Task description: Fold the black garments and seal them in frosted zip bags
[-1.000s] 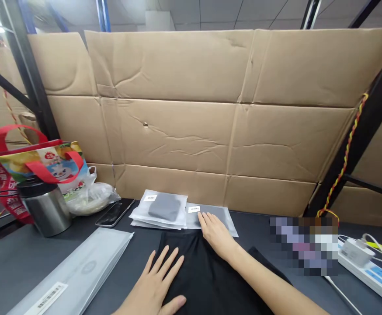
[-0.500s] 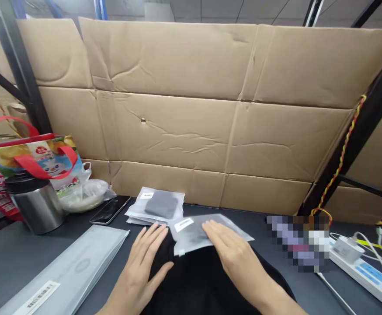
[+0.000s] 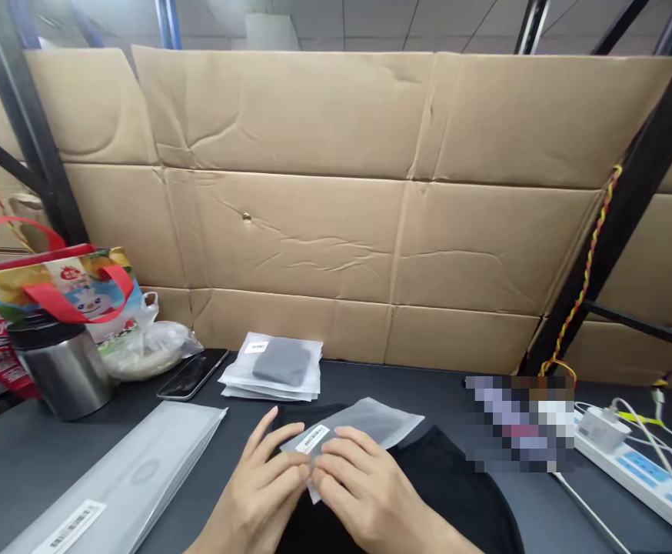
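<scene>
Two hands, left hand (image 3: 255, 485) and right hand (image 3: 370, 492), both half closed, pinch a frosted bag (image 3: 364, 419) over black cloth (image 3: 457, 485) near the desk's (image 3: 428, 388) front edge; a loose pinch could let the slippery bag slide away.

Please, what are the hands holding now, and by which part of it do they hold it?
The left hand and right hand together hold a frosted plastic bag by its near end, fingers on top, just below the white barcode label.
</scene>
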`<act>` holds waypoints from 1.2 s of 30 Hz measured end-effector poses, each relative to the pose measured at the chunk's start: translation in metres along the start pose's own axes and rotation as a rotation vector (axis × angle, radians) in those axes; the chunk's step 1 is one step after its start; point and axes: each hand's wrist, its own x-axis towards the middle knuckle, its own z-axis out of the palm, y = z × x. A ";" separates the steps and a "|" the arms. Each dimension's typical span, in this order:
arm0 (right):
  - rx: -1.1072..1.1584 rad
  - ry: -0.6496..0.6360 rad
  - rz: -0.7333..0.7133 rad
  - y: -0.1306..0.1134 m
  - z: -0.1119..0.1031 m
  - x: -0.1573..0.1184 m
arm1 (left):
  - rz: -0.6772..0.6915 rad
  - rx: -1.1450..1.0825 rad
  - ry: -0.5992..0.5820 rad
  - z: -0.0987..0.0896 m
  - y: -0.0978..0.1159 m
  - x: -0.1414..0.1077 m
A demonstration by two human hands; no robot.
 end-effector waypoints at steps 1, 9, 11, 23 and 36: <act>-0.018 0.001 -0.018 0.002 -0.002 -0.003 | 0.003 0.000 -0.009 0.000 0.002 0.001; 0.031 -0.064 0.001 0.008 -0.018 -0.023 | 0.022 -0.005 -0.005 0.004 0.011 0.005; 0.077 -0.035 0.049 0.007 -0.014 -0.024 | 0.076 0.026 0.013 0.005 0.012 0.006; 0.052 -0.019 0.026 0.000 -0.009 -0.032 | 0.223 0.060 0.051 0.006 0.013 0.000; -0.175 -0.141 0.338 0.079 -0.047 -0.080 | 0.100 -0.032 0.109 -0.009 0.003 -0.009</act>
